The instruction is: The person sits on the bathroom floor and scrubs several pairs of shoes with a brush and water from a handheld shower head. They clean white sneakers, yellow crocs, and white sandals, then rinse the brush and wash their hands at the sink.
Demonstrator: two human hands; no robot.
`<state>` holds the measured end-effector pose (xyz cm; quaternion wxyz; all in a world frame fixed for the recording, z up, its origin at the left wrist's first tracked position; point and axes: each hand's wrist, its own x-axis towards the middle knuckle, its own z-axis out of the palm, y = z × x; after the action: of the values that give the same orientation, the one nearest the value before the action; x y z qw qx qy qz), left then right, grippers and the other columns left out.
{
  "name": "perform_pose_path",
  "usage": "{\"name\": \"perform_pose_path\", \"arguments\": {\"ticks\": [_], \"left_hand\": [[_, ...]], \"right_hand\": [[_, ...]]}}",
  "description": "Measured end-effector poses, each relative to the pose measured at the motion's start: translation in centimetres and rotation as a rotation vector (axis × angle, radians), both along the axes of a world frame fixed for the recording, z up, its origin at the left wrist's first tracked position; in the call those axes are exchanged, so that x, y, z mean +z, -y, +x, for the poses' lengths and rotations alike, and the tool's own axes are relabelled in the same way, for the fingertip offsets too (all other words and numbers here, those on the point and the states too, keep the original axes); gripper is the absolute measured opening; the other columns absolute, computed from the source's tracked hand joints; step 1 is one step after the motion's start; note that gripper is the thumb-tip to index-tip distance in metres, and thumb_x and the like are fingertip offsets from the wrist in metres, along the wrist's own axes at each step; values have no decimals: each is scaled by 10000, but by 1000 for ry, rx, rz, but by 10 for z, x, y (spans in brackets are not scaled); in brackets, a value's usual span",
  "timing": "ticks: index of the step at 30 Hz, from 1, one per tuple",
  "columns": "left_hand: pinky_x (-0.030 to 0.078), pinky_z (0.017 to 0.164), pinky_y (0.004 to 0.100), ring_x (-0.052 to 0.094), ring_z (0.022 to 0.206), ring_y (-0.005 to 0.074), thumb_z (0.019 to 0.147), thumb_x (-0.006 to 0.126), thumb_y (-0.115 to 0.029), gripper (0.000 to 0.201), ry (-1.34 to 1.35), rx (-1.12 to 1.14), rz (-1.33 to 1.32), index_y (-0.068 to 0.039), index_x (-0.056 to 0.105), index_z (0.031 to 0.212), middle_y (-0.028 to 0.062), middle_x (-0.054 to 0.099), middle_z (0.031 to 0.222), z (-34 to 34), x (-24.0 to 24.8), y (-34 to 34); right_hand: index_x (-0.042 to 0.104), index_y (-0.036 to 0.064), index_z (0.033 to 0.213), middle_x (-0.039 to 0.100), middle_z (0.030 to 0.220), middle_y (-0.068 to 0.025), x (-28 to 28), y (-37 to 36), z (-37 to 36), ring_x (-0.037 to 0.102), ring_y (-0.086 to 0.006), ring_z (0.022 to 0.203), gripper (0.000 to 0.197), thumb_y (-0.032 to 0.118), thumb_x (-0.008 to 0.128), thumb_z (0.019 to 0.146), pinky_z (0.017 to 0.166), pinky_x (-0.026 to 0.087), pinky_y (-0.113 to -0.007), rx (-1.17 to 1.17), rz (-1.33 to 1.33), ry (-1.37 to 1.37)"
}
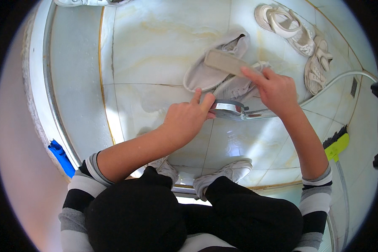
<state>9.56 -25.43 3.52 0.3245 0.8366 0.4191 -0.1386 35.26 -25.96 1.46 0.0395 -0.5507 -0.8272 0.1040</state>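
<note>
Two pale canvas shoes lie side by side on wet marbled tiles. My right hand [278, 90] grips a scrubbing brush [222, 63] with a flat beige back, slightly blurred. Its head rests over the left shoe [199, 75], hiding part of the opening, and its bristles are out of sight. Beneath the brush and right wrist sits the right shoe [235, 89], laces showing. My left hand [187, 119] is closed on the rim of a round chrome shower head [227, 108], just in front of the shoes. One left finger reaches to the left shoe's toe.
Pale sandals [286, 27] stand at the far right, with another strappy sandal [318, 67] nearer. A shower hose [338, 79] curves to the right wall near a floor drain [354, 87]. A green broom [337, 147] leans at right; blue cloth [62, 157] lies left beside a raised edge.
</note>
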Motion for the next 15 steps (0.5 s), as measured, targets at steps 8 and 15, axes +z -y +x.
{"name": "perform_pose_path", "arguments": {"ticks": [8,15], "left_hand": [[530,537,409,670,721,343,859,624,-371,376,63,19,-29,-91,440,1031,183,607,1200,-1,-4,-2],[531,541,412,667,726,348,857,625,-371,388,94,0,-33,-85,437,1041,181,593,1222,-2,-5,-5]], "right_hand": [[628,334,1211,513,684,-23,14,-16,-6,564,-212,516,501,102,591,769,472,473,-343,206,-34,-1],[588,356,1269,523,709,-19,22,-26,-5,568,-207,514,583,95,606,748,439,463,-338,130,-27,16]]}}
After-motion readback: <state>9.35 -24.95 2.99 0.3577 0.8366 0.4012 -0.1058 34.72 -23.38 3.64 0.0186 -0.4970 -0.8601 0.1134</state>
